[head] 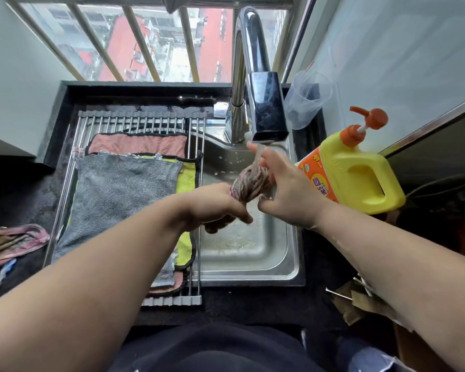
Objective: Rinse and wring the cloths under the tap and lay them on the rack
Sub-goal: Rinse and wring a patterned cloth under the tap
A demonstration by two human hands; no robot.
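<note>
Nearest, at 6 o'clock: the dark bench (226, 304), crossed by both forearms reaching out over the steel sink (253, 267). At 8 o'clock on that bench: a crumpled pile of cloths (14, 242), probably waiting for rinsing.

Just right of centre, over the basin: a twisted cloth (249, 183), pinkish, wound into a rope. Clamped at its near end by the left hand (220, 208), fingers curled right round it. Taken at its far end by the right hand (287, 194), thumb underneath, one finger raised into the water stream (258, 154); rest of that grip hidden behind the palm. Hands set on opposite ends, probably for counter-twisting, and kept over the basin for draining. Judged as wringing in hand, laying out not yet done.

At 9 o'clock, across the sink's left half: the roll-up rack (134, 122), already carrying a grey cloth (118, 191) spread flat over a yellow cloth (185, 181), with a pink cloth (137, 143) beyond. Opened wide, likely for drying.

At 3 o'clock: a yellow pump bottle (355, 178), within easy reach. At 12 o'clock: the chrome tap (266, 111), running directly above the cloth; behind it, window bars (134, 41).
</note>
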